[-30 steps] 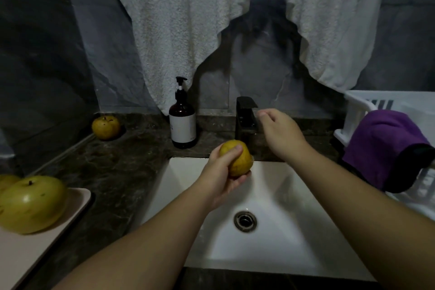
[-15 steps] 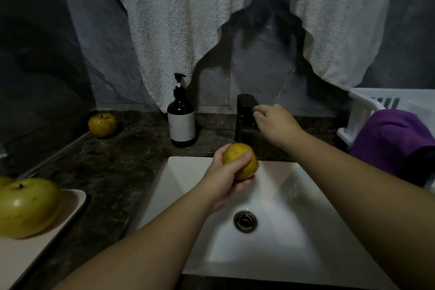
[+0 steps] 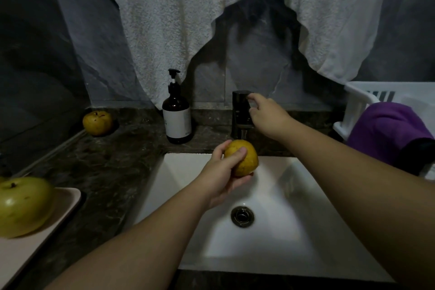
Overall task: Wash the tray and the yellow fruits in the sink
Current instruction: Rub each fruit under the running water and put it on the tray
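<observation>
Yellow fruit (image 3: 243,158) gripped in left hand (image 3: 223,173), fingers and thumb curled round it, held over white sink (image 3: 294,195) just below black tap (image 3: 240,114). Right hand (image 3: 266,115) at tap top behind sink, fingers curled on the handle, apparently pinching it. No water visible. Step judged: turning tap on to rinse this fruit; early in task. Next calls for opening tap, then moving fruit under the stream and rubbing. Second fruit (image 3: 97,123) on counter far left of sink; larger greenish one (image 3: 22,205) sitting on pink tray (image 3: 68,202) left of sink, both apparently unwashed. Soap bottle (image 3: 177,117) left of tap.
</observation>
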